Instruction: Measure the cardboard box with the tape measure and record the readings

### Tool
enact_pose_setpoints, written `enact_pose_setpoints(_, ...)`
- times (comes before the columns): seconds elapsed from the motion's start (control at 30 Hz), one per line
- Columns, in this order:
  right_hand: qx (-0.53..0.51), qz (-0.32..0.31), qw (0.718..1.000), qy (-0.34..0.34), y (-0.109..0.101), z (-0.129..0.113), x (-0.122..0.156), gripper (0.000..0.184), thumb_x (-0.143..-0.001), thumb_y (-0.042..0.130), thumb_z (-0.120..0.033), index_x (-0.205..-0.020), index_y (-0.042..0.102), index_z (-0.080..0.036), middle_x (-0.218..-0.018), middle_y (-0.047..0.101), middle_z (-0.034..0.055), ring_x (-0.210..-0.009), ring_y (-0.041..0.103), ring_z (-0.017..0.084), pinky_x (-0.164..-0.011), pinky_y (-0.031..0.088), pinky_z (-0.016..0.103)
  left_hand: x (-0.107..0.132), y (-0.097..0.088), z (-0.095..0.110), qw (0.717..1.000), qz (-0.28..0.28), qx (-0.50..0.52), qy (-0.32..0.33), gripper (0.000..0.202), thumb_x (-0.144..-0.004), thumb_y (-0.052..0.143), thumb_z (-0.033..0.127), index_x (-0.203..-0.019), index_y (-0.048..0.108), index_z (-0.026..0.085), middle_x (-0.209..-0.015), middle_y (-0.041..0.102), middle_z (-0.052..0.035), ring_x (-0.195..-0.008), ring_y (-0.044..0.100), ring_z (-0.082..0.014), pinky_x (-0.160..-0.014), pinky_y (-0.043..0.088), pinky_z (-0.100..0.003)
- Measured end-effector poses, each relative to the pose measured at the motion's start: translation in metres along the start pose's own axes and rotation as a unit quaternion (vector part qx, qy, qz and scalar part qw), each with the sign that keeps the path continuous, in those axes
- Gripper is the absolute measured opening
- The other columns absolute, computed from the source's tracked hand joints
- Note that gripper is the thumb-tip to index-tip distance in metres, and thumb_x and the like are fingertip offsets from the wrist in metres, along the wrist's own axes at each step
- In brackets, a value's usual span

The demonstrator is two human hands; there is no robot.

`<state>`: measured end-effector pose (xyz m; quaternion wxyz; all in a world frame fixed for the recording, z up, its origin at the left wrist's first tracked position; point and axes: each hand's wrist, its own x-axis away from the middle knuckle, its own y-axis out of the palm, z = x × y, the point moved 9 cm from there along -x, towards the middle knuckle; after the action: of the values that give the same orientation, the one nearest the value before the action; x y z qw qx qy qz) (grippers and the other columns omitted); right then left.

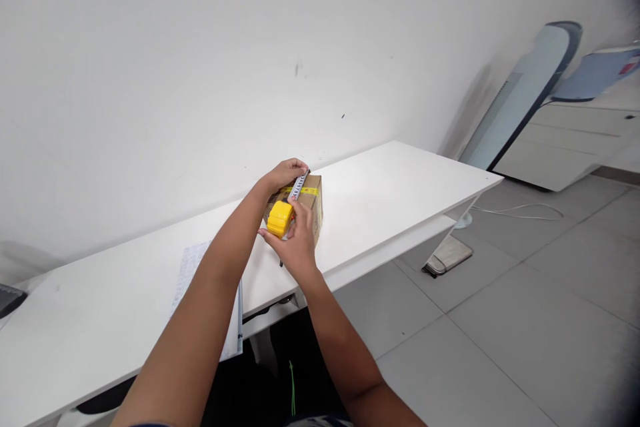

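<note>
A small brown cardboard box (317, 203) with yellow tape printed across it stands on the white table (380, 200). My right hand (300, 243) is closed round a yellow tape measure (280, 218) at the near side of the box. Its white blade (299, 187) is pulled out across the top of the box, with black and red numbers on it. At the far edge of the box, my left hand (286, 173) pinches the blade's end. My hands and the tape measure hide part of the box.
Left of the box, handwritten paper sheets (187, 267) lie partly under my left forearm. A dark object (11, 299) sits at the table's left end. A white wall rises behind. On the right, a large pale panel (520, 93) leans near a white cabinet (555, 140).
</note>
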<state>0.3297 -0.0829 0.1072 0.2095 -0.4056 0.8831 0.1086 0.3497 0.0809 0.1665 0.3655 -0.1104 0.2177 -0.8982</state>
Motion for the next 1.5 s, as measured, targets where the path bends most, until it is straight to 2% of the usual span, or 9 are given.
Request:
enact_pose_setpoints(0.13,0.006,-0.004,1.0,-0.004,0.0,0.0,0.001,0.085,-0.07,0.09,-0.046,-0.144,0.052,-0.029,-0.146,0.05,0.0132,-0.116,0.064,0.027,-0.091,0.061,0.043,0.0,0.0,-0.001,1.0,0.0,0.005,0.003,0.016,-0.086,0.069,0.031,-0.099,0.063,0.022,-0.093,0.069,-0.0026,-0.071,0.059,-0.0126,-0.066,0.051,-0.026)
enact_pose_setpoints(0.33,0.005,-0.006,1.0,-0.016,0.001,0.001,0.001,0.086,-0.071,0.089,-0.045,-0.146,0.05,-0.028,-0.145,0.05,0.0135,-0.114,0.063,0.025,-0.09,0.061,0.042,0.008,0.001,0.002,0.999,0.007,0.035,-0.015,0.024,-0.093,0.064,0.032,-0.115,0.064,0.022,-0.112,0.073,-0.0057,-0.079,0.064,-0.0126,-0.078,0.055,-0.028)
enact_pose_setpoints(0.47,0.003,-0.01,1.0,-0.009,0.001,0.002,0.002,0.085,-0.071,0.089,-0.043,-0.146,0.051,-0.029,-0.146,0.049,0.0138,-0.114,0.064,0.026,-0.089,0.062,0.042,0.011,0.003,0.004,0.998,0.006,0.053,-0.019,0.027,-0.094,0.064,0.032,-0.119,0.065,0.021,-0.119,0.073,-0.0071,-0.079,0.064,-0.0119,-0.08,0.056,-0.028)
enact_pose_setpoints(0.73,0.01,-0.015,1.0,-0.007,0.002,0.001,0.002,0.081,-0.072,0.087,-0.039,-0.144,0.052,-0.027,-0.147,0.048,0.0146,-0.124,0.062,0.028,-0.088,0.063,0.04,0.011,0.005,0.004,0.997,-0.013,0.074,-0.011,0.025,-0.091,0.071,0.041,-0.103,0.066,0.02,-0.095,0.073,-0.005,-0.07,0.061,-0.0121,-0.07,0.055,-0.027)
enact_pose_setpoints(0.83,0.008,-0.016,1.0,-0.011,0.001,0.0,0.002,0.081,-0.072,0.087,-0.04,-0.144,0.051,-0.027,-0.146,0.048,0.0146,-0.128,0.06,0.028,-0.089,0.063,0.039,0.01,0.004,0.003,0.998,-0.016,0.063,-0.007,0.028,-0.089,0.072,0.046,-0.101,0.067,0.021,-0.096,0.073,-0.005,-0.07,0.06,-0.0129,-0.067,0.055,-0.028)
enact_pose_setpoints(1.0,0.004,-0.018,1.0,-0.004,0.001,0.001,0.002,0.082,-0.072,0.088,-0.043,-0.144,0.051,-0.027,-0.146,0.048,0.0152,-0.124,0.062,0.028,-0.087,0.063,0.039,0.008,0.003,-0.001,0.998,-0.02,0.064,-0.01,0.034,-0.085,0.074,0.052,-0.096,0.068,0.021,-0.096,0.072,-0.0061,-0.068,0.061,-0.0139,-0.064,0.055,-0.03)
enact_pose_setpoints(1.13,0.015,-0.007,1.0,-0.015,0.001,0.0,0.003,0.082,-0.073,0.088,-0.042,-0.144,0.052,-0.028,-0.145,0.048,0.0147,-0.125,0.061,0.028,-0.09,0.063,0.04,0.009,0.006,-0.002,0.995,-0.037,0.089,-0.007,0.04,-0.083,0.076,0.057,-0.101,0.069,0.022,-0.095,0.073,-0.0078,-0.072,0.066,-0.0179,-0.069,0.058,-0.035)
enact_pose_setpoints(1.37,0.026,0.003,0.999,-0.031,0.001,0.001,0.003,0.081,-0.073,0.087,-0.041,-0.145,0.051,-0.028,-0.143,0.049,0.0143,-0.121,0.063,0.027,-0.085,0.064,0.038,0.006,0.005,-0.003,0.995,-0.033,0.098,0.002,0.04,-0.08,0.078,0.056,-0.1,0.07,0.022,-0.102,0.074,-0.0089,-0.073,0.068,-0.0183,-0.069,0.058,-0.035)
enact_pose_setpoints(1.5,0.041,0.01,0.998,-0.053,0.001,0.0,0.004,0.08,-0.074,0.087,-0.04,-0.144,0.05,-0.027,-0.144,0.048,0.0152,-0.123,0.062,0.028,-0.089,0.063,0.04,0.008,0.003,0.0,0.995,-0.019,0.094,0.007,0.037,-0.081,0.078,0.052,-0.1,0.071,0.021,-0.1,0.074,-0.0085,-0.071,0.067,-0.0171,-0.067,0.056,-0.033)
